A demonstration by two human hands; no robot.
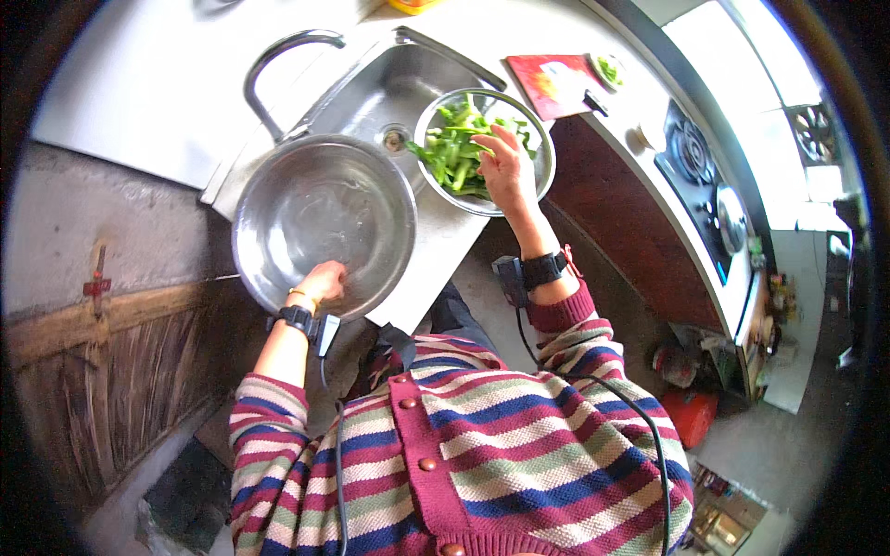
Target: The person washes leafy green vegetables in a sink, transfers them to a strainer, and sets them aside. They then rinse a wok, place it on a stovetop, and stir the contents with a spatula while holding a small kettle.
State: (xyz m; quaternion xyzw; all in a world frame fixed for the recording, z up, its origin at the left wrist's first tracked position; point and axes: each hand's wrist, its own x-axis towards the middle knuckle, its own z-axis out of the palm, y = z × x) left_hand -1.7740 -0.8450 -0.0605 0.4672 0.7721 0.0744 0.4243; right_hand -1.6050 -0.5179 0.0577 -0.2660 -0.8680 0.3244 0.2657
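A large stainless steel basin [327, 201] with some clear water stands at the left front of the sink. Over its near wall reaches my left hand [322, 281], fingers curled down inside; whether they pinch something there is hidden. To the right, a bowl [549, 156] full of cut leafy greens [452, 149] stands at the sink's right edge. My right hand [506, 167] is above the right part of these greens, its fingers spread and slightly bent, with nothing seen between them. The steel sink [417, 66] with its drain lies between and behind both vessels.
A curved faucet [257, 76] rises behind the basin. On the counter at the right are a red cutting board [528, 83], a dark-handled tool [596, 103] and a small dish of chopped greens [610, 71]. Farther right is a gas stove [695, 156] with a lidded pan [730, 219].
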